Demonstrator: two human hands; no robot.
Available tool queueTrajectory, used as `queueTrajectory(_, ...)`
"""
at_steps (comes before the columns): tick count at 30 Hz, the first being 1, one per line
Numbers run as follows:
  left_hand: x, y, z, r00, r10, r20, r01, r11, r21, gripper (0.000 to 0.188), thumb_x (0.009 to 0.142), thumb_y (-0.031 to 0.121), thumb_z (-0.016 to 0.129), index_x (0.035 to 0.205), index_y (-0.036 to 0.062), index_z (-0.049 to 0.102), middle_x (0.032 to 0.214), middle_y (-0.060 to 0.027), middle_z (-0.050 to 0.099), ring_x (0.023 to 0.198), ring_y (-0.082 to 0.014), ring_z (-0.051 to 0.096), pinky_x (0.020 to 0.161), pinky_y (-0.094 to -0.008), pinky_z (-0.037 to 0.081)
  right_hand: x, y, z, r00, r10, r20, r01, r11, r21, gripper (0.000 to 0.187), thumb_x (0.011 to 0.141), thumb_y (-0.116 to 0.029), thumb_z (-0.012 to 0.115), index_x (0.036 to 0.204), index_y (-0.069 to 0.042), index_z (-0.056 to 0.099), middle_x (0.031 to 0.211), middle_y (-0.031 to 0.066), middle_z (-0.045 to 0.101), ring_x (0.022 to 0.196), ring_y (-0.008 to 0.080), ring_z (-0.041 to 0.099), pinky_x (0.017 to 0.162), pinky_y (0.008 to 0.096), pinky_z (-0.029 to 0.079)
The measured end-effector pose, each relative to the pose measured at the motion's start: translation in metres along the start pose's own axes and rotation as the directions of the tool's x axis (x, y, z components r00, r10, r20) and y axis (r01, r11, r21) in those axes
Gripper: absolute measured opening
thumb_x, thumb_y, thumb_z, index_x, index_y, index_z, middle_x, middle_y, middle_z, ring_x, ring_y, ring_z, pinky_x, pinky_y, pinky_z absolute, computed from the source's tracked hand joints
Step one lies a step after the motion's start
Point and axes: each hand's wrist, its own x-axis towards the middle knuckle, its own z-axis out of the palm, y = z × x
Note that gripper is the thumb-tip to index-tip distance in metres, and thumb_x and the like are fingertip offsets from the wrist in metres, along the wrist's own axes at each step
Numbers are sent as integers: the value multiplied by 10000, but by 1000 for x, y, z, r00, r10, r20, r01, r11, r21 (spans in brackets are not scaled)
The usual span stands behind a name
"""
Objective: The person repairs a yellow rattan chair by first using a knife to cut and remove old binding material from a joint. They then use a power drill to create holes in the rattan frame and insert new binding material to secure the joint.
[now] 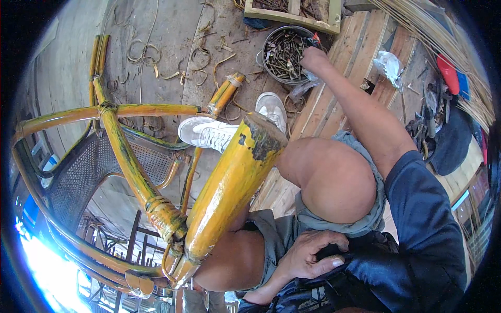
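Note:
My right hand [313,59] reaches over the right rim of a round metal bucket [264,65]. The bucket is filled with short, thin brownish pieces [284,49] that look like nails or pegs. Its fingers point down among them and are hidden from sight. Resting on my lap, my left hand [313,255] has loosely curled fingers, the thumb apart from the forefinger, and nothing visible between them. Leaning against my left thigh is a chair frame of yellow-green lacquered bamboo [128,156]. Its thick leg [229,193] stands up between my knees, with bindings at the joints.
A woven mesh panel [91,161] belongs to the chair at left. Wooden planks [334,73] lie beside the bucket. A wooden tray [326,23] sits beyond it. At right are hand tools [430,112], a plastic bag [388,65] and long cane strips [443,47]. Cane scraps [201,57] litter the floor.

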Motion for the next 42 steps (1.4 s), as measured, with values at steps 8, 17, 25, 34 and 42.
queueTrajectory(8, 0, 0, 0, 1000, -19, -18, 18, 1000, -17, 282, 779, 206, 658, 977, 22, 577, 905, -99, 632, 838, -260, 630, 756, -330, 482, -26, -48, -40, 995, 6, -98, -2, 999, 42, 299, 832, -123, 479, 1091, -112, 626, 970, 190, 640, 949, 359, 606, 816, 422, 490)
queueTrajectory(17, 1, -1, -1, 999, -36, -4, 36, 999, -25, 264, 789, 205, 649, 968, 23, 583, 906, -111, 640, 847, -266, 635, 766, -338, 483, -37, -41, -27, 971, -198, 134, 231, 925, -303, 370, 834, -69, 415, 1184, -99, 531, 957, 188, 638, 911, 346, 617, 732, 425, 509)
queueTrajectory(25, -1, -1, 0, 999, -53, -5, 53, 998, -32, 262, 790, 202, 645, 970, 23, 583, 909, -111, 639, 837, -262, 634, 760, -333, 483, -34, -30, -18, 996, -35, 79, 47, 986, -159, 276, 832, -166, 464, 984, -83, 679, 1046, 145, 640, 980, 306, 619, 794, 400, 514)
queueTrajectory(34, -4, -3, -3, 999, -37, -14, 37, 999, 32, 271, 777, 189, 654, 980, 22, 587, 884, -103, 630, 809, -262, 629, 734, -328, 485, -18, -54, -24, 978, -91, -185, 72, 992, -108, 199, 845, -198, 471, 948, -82, 597, 896, 172, 649, 860, 346, 627, 726, 457, 498)
queueTrajectory(42, -1, 2, -3, 999, -53, -13, 53, 999, -9, 264, 786, 183, 643, 981, 15, 585, 877, -111, 626, 804, -273, 624, 735, -336, 482, 6, -49, 3, 966, -88, -242, 62, 992, -111, 222, 832, -107, 400, 967, -36, 562, 902, 185, 647, 860, 352, 633, 719, 459, 504)
